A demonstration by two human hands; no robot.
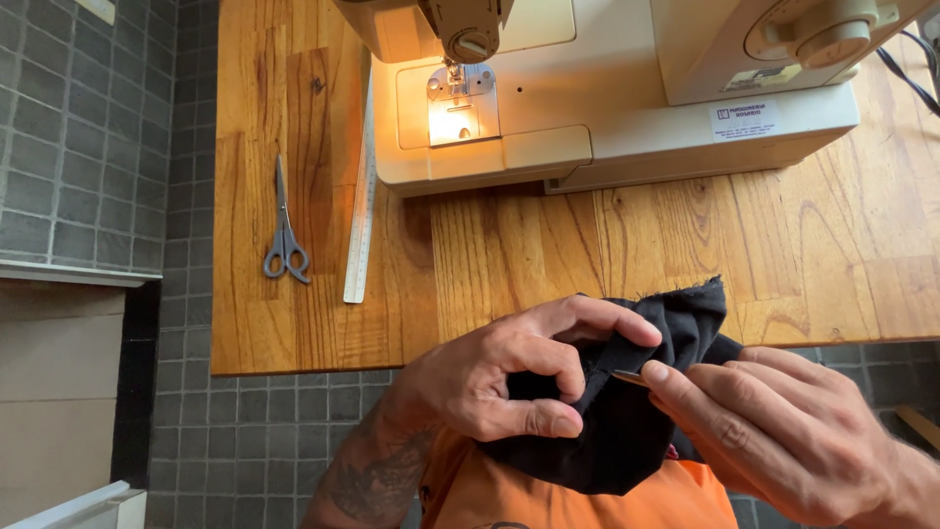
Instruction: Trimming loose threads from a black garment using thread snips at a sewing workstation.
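Observation:
My left hand (509,377) pinches a bunched piece of black fabric (627,431) between thumb and fingers, just below the table's front edge. My right hand (783,431) holds a thin metal tool (627,375), perhaps a pin or seam ripper, and its tip touches the fabric's folded edge. A frayed edge of the fabric (685,294) sticks up over the wooden table (607,245). A cream sewing machine (607,98) stands at the back of the table with its needle light on.
Grey scissors (284,240) and a long metal ruler (360,196) lie on the table's left part. Grey floor tiles (78,127) lie to the left and below. Orange clothing (587,500) shows under the fabric. Dark cables (906,69) run at the right.

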